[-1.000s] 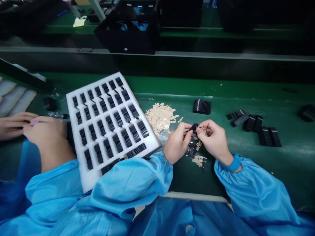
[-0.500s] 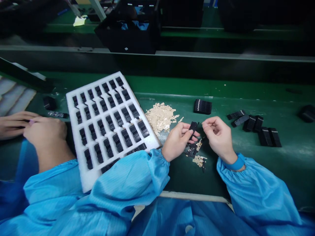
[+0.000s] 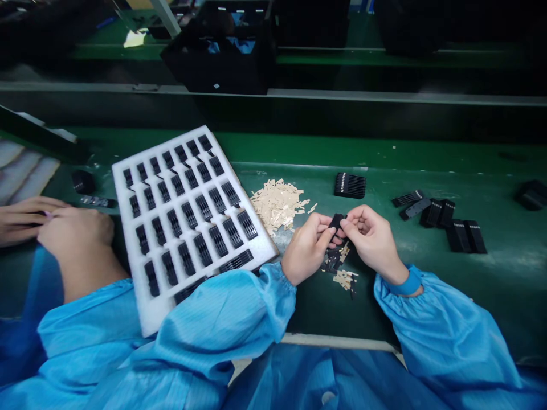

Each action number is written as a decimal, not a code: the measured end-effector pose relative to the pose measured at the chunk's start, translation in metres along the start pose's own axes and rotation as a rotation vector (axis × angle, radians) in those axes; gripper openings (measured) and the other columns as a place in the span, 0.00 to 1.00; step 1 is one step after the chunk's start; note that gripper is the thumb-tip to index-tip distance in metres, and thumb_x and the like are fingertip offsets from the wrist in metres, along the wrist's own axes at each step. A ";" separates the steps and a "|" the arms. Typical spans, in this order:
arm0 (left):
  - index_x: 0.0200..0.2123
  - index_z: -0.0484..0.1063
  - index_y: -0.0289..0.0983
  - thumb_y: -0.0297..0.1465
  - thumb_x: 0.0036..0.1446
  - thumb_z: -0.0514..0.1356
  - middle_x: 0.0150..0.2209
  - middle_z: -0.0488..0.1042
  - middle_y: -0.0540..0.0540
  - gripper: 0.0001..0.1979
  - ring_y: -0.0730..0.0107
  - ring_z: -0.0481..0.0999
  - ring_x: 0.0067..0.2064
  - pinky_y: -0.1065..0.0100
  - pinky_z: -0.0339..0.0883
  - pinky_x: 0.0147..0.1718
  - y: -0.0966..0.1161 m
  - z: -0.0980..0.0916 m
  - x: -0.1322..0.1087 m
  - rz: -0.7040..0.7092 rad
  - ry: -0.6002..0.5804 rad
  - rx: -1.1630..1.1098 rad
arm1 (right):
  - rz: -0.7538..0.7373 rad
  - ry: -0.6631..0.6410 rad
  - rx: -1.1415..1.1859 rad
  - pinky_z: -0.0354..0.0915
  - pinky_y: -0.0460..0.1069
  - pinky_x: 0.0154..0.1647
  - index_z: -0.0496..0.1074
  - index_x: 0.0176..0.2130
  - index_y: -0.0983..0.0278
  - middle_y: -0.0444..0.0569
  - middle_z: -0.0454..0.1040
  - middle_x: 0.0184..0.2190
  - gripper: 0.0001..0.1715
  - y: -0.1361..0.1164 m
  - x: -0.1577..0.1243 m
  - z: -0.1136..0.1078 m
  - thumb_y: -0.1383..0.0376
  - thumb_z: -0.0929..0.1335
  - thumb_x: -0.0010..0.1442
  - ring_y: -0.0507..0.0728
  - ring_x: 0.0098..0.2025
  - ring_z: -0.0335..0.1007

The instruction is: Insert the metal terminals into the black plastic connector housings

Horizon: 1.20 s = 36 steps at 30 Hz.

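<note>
My left hand point(image 3: 305, 249) is closed on a small black plastic part point(image 3: 337, 221), thumb on top and fingers beneath. Against that part's right end, the fingertips of my right hand point(image 3: 374, 238) are pinched together; whether they also hold a smaller piece is hidden. Just below both hands lie loose black pieces and small beige strips point(image 3: 343, 279). A heap of flat beige pieces point(image 3: 277, 205) is spread beyond my left hand. Left of it stands a white foam tray point(image 3: 151, 319) with rows of black ribbed parts in its slots, partly covered by a blue sleeve.
A black ribbed block point(image 3: 350, 185) sits behind my hands. Several more black blocks point(image 3: 466, 236) lie to the right, with a dark object point(image 3: 532, 195) farther over. At the left, another person's hands point(image 3: 70, 230) work close to the tray. A dark bin point(image 3: 222, 62) stands behind.
My right hand has moved left and its fingertips now meet the black part, where before there was a gap. My left hand stays nearly in place, still holding it.
</note>
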State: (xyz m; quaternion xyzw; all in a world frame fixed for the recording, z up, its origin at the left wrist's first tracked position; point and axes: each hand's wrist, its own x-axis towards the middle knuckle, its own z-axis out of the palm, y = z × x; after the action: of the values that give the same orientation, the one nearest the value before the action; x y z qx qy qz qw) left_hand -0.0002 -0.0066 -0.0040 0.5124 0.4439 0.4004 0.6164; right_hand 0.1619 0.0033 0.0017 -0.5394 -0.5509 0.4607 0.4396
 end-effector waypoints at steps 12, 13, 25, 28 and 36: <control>0.44 0.65 0.34 0.38 0.63 0.62 0.34 0.77 0.46 0.14 0.74 0.77 0.29 0.72 0.73 0.27 0.018 -0.008 -0.001 -0.109 -0.191 -0.308 | 0.076 -0.256 0.264 0.59 0.45 0.21 0.67 0.39 0.62 0.40 0.72 0.22 0.17 -0.010 0.004 -0.009 0.53 0.73 0.61 0.48 0.20 0.62; 0.44 0.65 0.34 0.38 0.63 0.62 0.33 0.77 0.46 0.15 0.75 0.76 0.27 0.74 0.71 0.23 0.020 -0.009 -0.002 -0.115 -0.210 -0.345 | 0.076 -0.274 0.301 0.57 0.45 0.21 0.67 0.40 0.62 0.40 0.71 0.22 0.17 -0.009 0.004 -0.010 0.54 0.73 0.61 0.48 0.20 0.61; 0.42 0.66 0.35 0.35 0.59 0.66 0.29 0.69 0.52 0.14 0.83 0.65 0.21 0.80 0.51 0.15 0.024 -0.012 -0.001 -0.312 -0.261 -0.618 | 0.013 -0.271 0.345 0.60 0.45 0.24 0.64 0.42 0.60 0.41 0.71 0.29 0.17 -0.003 -0.004 -0.001 0.54 0.72 0.63 0.48 0.23 0.63; 0.41 0.66 0.35 0.34 0.58 0.66 0.29 0.67 0.53 0.14 0.84 0.62 0.20 0.81 0.48 0.15 0.025 -0.015 0.000 -0.349 -0.243 -0.634 | -0.006 -0.276 0.258 0.63 0.46 0.25 0.66 0.42 0.61 0.42 0.70 0.30 0.17 -0.005 -0.002 -0.004 0.54 0.72 0.63 0.49 0.25 0.64; 0.42 0.67 0.35 0.34 0.57 0.67 0.29 0.67 0.53 0.15 0.86 0.58 0.19 0.80 0.43 0.14 0.023 -0.016 0.002 -0.376 -0.214 -0.622 | -0.192 -0.016 0.033 0.68 0.49 0.33 0.70 0.38 0.61 0.45 0.71 0.32 0.12 -0.011 0.002 -0.016 0.55 0.71 0.62 0.53 0.31 0.68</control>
State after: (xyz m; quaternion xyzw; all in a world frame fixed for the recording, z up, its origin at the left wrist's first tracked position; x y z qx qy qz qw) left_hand -0.0159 0.0028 0.0172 0.2493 0.3203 0.3404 0.8482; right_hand 0.1751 0.0062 0.0153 -0.4731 -0.5960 0.4298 0.4860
